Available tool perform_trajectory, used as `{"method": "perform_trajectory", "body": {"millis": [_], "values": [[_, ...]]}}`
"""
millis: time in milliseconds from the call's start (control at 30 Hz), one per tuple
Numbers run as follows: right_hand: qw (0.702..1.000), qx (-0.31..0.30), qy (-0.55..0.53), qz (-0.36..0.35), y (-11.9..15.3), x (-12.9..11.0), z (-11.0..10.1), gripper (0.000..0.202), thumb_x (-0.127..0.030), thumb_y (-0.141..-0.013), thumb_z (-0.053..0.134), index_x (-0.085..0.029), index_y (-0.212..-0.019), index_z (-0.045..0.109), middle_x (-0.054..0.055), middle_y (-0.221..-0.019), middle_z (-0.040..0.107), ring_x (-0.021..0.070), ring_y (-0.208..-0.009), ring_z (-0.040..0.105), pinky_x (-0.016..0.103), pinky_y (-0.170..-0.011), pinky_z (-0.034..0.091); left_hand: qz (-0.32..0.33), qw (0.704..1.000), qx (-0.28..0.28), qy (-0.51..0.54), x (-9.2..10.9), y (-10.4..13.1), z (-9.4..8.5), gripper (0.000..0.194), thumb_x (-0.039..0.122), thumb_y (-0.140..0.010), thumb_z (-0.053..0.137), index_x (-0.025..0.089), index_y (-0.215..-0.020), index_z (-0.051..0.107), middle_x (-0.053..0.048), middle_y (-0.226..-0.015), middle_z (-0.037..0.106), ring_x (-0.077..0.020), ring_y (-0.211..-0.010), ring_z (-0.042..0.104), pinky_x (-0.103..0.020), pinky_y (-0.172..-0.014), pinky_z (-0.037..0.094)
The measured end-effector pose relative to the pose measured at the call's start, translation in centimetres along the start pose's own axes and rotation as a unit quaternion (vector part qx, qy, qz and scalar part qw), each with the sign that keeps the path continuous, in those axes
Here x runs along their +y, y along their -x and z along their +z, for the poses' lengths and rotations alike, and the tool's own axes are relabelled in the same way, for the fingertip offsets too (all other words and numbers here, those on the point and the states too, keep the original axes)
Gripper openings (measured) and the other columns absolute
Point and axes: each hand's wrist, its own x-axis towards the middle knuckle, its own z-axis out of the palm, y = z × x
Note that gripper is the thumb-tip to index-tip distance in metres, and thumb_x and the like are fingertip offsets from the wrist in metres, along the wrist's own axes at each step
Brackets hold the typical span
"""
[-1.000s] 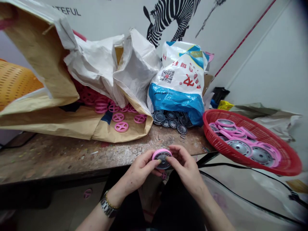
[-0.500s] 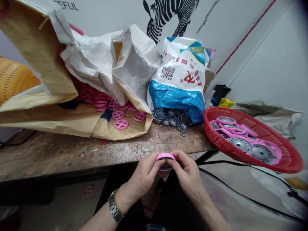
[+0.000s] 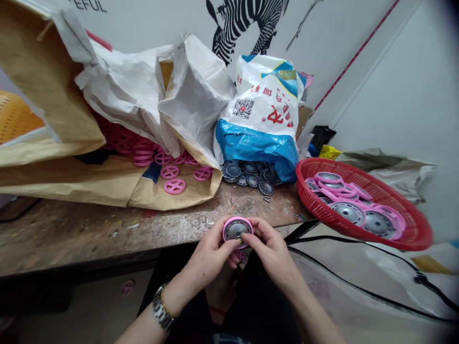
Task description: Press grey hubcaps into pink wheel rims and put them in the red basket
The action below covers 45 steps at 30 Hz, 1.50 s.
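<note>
Pink wheel held in both hands at the table's front edge

Pink spoked rings [image 3: 174, 186] spill from the brown paper sack [image 3: 107, 181] at the table's [image 3: 89, 229] back left. I see my left hand [image 3: 210, 255] and right hand [image 3: 274, 253] both grasping the pink wheel [image 3: 237, 229], fingers [image 3: 232, 244] clenched on its rim, just over the front edge. Grey hubs [image 3: 249, 174] lie under the blue bag [image 3: 263, 119]; the red basket [image 3: 412, 229] overhangs the right corner.

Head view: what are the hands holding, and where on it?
Both hands, left hand and right hand, hold one pink wheel with grey hub by its rim, thumbs on its face.
</note>
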Motion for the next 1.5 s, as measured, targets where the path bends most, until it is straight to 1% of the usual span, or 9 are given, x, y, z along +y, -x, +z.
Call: {"method": "perform_trajectory", "body": {"millis": [300, 467, 633, 767, 867, 933, 1100, 1200, 1500], "values": [[0.996, 0.05, 0.054, -0.052, 0.4, -1.2, -0.7, 0.014, -0.029, -0.087, 0.064, -0.021, -0.097, 0.068, 0.001, -0.086, 0.073, 0.0174, -0.079, 0.067, 0.027, -0.072, 0.054, 0.072, 0.994, 0.022, -0.074, 0.3, -0.2, 1.0, 0.052, 0.028, -0.088, 0.067, 0.024, -0.139, 0.056, -0.006, -0.096, 0.071, -0.0194, -0.074, 0.066, -0.026, -0.064, 0.054], [0.975, 0.127, 0.146, -0.108, -1.3, -4.4, -6.1, 0.024, -0.039, -0.085, 0.068, -0.022, -0.101, 0.071, 0.004, -0.093, 0.076, 0.0219, -0.085, 0.07, 0.035, -0.079, 0.056, 0.16, 0.96, 0.027, -0.229, 1.8, -1.1, -1.0, 0.051, 0.034, -0.091, 0.065, 0.024, -0.14, 0.056, -0.009, -0.109, 0.07, -0.0258, -0.1, 0.064, -0.037, -0.093, 0.048], [0.916, 0.256, 0.303, -0.062, -3.2, -8.2, -15.2, 0.039, -0.054, -0.08, 0.071, -0.024, -0.105, 0.074, 0.007, -0.095, 0.076, 0.0231, -0.085, 0.067, 0.042, -0.081, 0.051, 0.234, 0.834, 0.114, -0.487, 3.7, -3.8, -7.3, 0.032, 0.029, -0.094, 0.057, 0.015, -0.121, 0.066, -0.016, -0.115, 0.066, -0.0326, -0.111, 0.057, -0.045, -0.1, 0.042], [0.858, 0.269, 0.437, 0.023, -4.2, -9.2, -21.8, 0.04, -0.057, -0.088, 0.059, -0.025, -0.105, 0.075, 0.011, -0.094, 0.076, 0.0264, -0.083, 0.069, 0.045, -0.072, 0.046, 0.142, 0.691, 0.132, -0.696, 4.9, -6.2, -12.8, 0.029, 0.028, -0.096, 0.05, 0.011, -0.115, 0.065, -0.018, -0.115, 0.064, -0.0318, -0.111, 0.055, -0.043, -0.1, 0.043], [0.762, 0.27, 0.587, 0.031, -4.4, -8.6, -24.2, 0.035, -0.054, -0.085, 0.059, -0.025, -0.096, 0.076, 0.015, -0.091, 0.075, 0.0371, -0.082, 0.069, 0.049, -0.066, 0.046, 0.07, 0.644, 0.145, -0.748, 5.0, -7.4, -15.3, 0.035, 0.036, -0.098, 0.049, 0.012, -0.117, 0.064, -0.017, -0.114, 0.065, -0.0307, -0.107, 0.058, -0.042, -0.097, 0.044], [0.729, 0.277, 0.626, 0.001, -4.2, -8.3, -23.5, 0.036, -0.053, -0.087, 0.055, -0.026, -0.101, 0.075, 0.016, -0.096, 0.075, 0.0395, -0.084, 0.069, 0.05, -0.065, 0.048, 0.05, 0.642, 0.15, -0.75, 4.8, -7.9, -15.9, 0.04, 0.041, -0.097, 0.05, 0.011, -0.119, 0.064, -0.018, -0.111, 0.067, -0.0318, -0.107, 0.059, -0.042, -0.096, 0.045], [0.822, 0.19, 0.518, -0.14, -4.1, -7.3, -15.5, 0.034, -0.047, -0.089, 0.055, -0.024, -0.106, 0.074, 0.009, -0.103, 0.077, 0.0271, -0.087, 0.071, 0.041, -0.081, 0.054, 0.021, 0.638, 0.158, -0.753, 4.4, -8.8, -15.4, 0.046, 0.047, -0.092, 0.054, 0.01, -0.117, 0.064, -0.021, -0.108, 0.068, -0.0372, -0.107, 0.061, -0.044, -0.09, 0.048], [0.836, 0.112, 0.507, -0.176, -5.6, -5.2, -10.8, 0.029, -0.038, -0.092, 0.053, -0.022, -0.105, 0.074, 0.007, -0.104, 0.077, 0.025, -0.095, 0.071, 0.038, -0.089, 0.053, 0.027, 0.651, 0.154, -0.743, 4.4, -9.0, -14.6, 0.045, 0.046, -0.092, 0.053, 0.008, -0.115, 0.064, -0.021, -0.107, 0.068, -0.0367, -0.106, 0.062, -0.043, -0.092, 0.048], [0.728, 0.075, 0.681, -0.004, -11.5, 0.3, -6.8, 0.041, -0.047, -0.097, 0.054, -0.011, -0.112, 0.067, 0.02, -0.11, 0.071, 0.0338, -0.108, 0.065, 0.04, -0.081, 0.052, 0.128, 0.755, 0.176, -0.619, 3.4, -5.8, -11.6, 0.062, 0.042, -0.089, 0.059, 0.011, -0.141, 0.045, -0.018, -0.129, 0.059, -0.0335, -0.119, 0.059, -0.045, -0.101, 0.047]]}}
